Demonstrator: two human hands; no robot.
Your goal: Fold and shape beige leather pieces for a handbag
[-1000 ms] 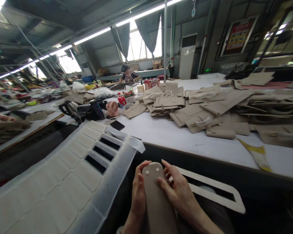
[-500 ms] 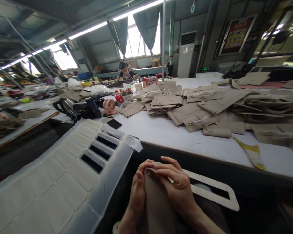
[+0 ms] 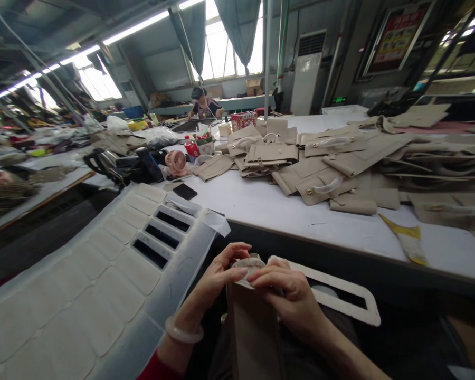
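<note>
Crowding the white table (image 3: pixel 285 211) beyond both hands: beige bag panels (image 3: pixel 324 169).

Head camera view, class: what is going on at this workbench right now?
A person holds a long beige leather strip upright in the lap, both hands at its top end. The left hand and right hand pinch and fold that end over. Beside them lies a white sheet of cut-out pieces; on the white table beyond sits a pile of beige bag parts.

Both hands, left hand (image 3: pixel 216 279) and right hand (image 3: pixel 288 295), pinch the beige strap (image 3: pixel 251 316).
</note>
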